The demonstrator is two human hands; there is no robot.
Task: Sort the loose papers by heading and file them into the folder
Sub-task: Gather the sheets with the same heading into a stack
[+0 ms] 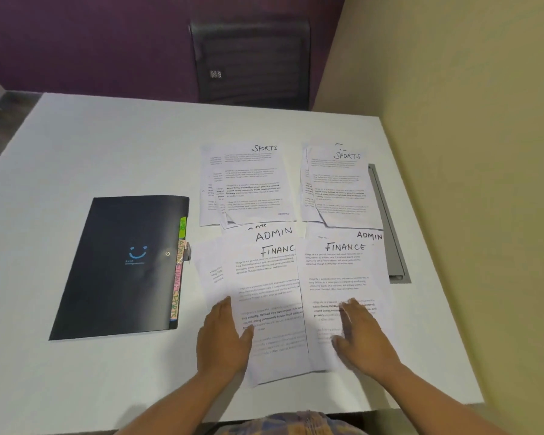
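Checked fabric shows at the very bottom edge, and from either side of it two bare forearms reach forward over the near edge of the white table. Both hands lie flat and spread, palms down, gripping nothing. Under the left hand is the left edge of a sheet headed FINANCE, with the fingertips reaching onto the paper. Under the right hand is a second FINANCE sheet, lying just beside the first so their long edges meet between the hands. Beyond each FINANCE sheet, an ADMIN sheet peeks out from underneath, showing little but its heading. Farther beyond the fingers lie two small stacks headed SPORTS, one ahead of each hand, their pages slightly fanned. Well to the left of the left hand lies the dark folder, closed and flat, with a blue smile printed on its cover and coloured index tabs along its right edge; two read ADMIN and SPORTS. Right of the right-hand papers, a grey slot is set into the tabletop. Past the table's far edge stands a dark chair against a purple wall, and a cream wall runs along the right. All sheets are white, with handwritten black headings above blocks of small print.
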